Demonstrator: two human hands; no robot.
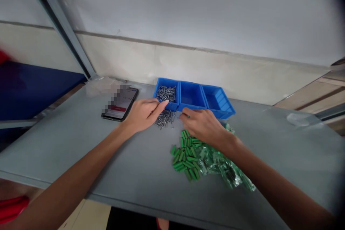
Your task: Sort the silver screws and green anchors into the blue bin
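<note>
My left hand [144, 114] reaches over a small heap of metal screws [165, 119] lying on the grey table [81, 140], its fingers together and pointing at the front wall of a blue bin. My right hand [202, 125] is closed in a pinch, with something small between thumb and fingertip just right of the screw heap; I cannot make out what it is. Under and beside that wrist lies a pile of green plastic anchors [186, 155] spilling from a clear plastic bag [229, 170].
Three blue bins stand side by side at the back; the left bin [161, 85] holds several screws, the middle bin [192, 97] and right bin [219, 102] look bare. A phone [120, 104] lies left of them. A metal frame post [64, 28] slants at the far left.
</note>
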